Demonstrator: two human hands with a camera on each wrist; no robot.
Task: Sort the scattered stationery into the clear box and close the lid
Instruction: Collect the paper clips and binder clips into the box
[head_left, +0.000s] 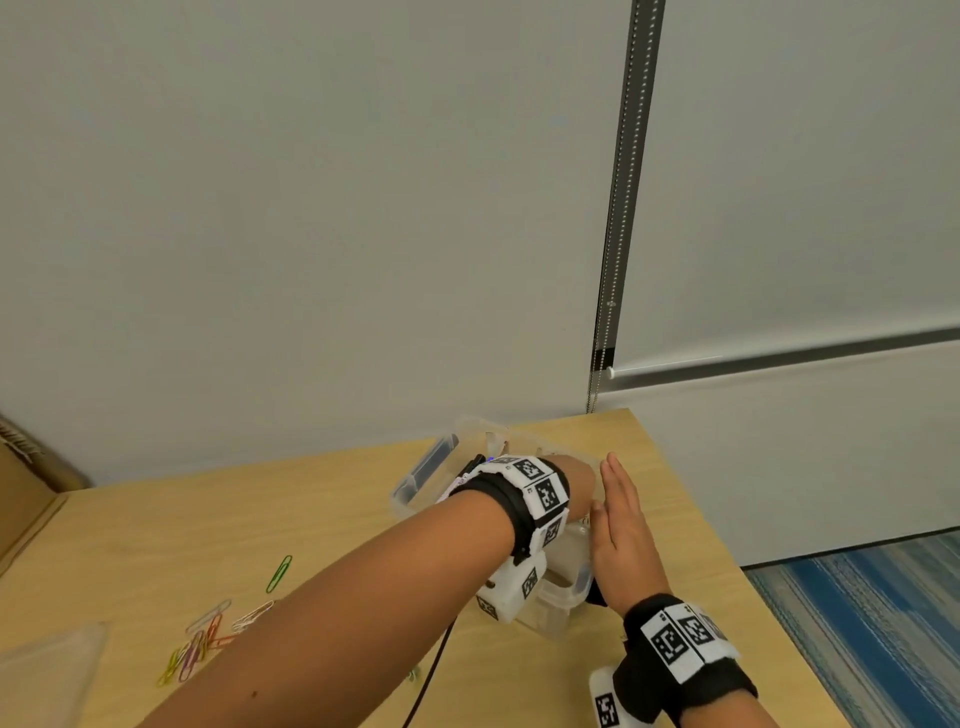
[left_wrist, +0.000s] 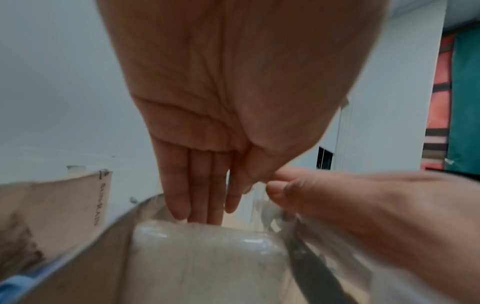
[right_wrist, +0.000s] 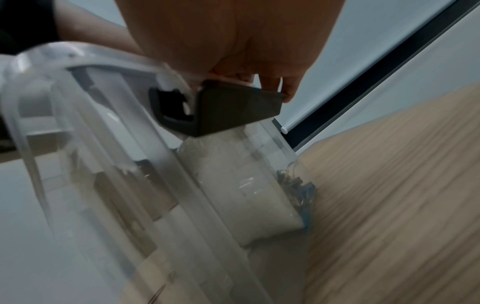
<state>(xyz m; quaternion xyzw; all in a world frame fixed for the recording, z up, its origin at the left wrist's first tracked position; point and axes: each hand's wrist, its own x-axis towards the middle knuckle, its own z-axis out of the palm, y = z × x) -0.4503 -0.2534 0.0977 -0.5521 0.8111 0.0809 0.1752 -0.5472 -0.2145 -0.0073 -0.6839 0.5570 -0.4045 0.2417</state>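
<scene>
While my left hand (head_left: 574, 480) reached into the clear plastic box (head_left: 558, 605), fingers straight and together, my flat right hand (head_left: 621, 525) steadied its dark latch (right_wrist: 223, 109). I judged that bracing wise; coloured paperclips (head_left: 208, 639) lay left of the box.

Both hands (head_left: 618, 525) crowd clear box (head_left: 550, 597); paper clips (head_left: 208, 639) unobstructed.

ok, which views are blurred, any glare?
Head view: mostly sharp, paper clips legible, wall lines bowed by the wide angle. Left wrist: clear box soft, small highlights on it. Right wrist: table grain smeared, black latch fairly crisp.
</scene>
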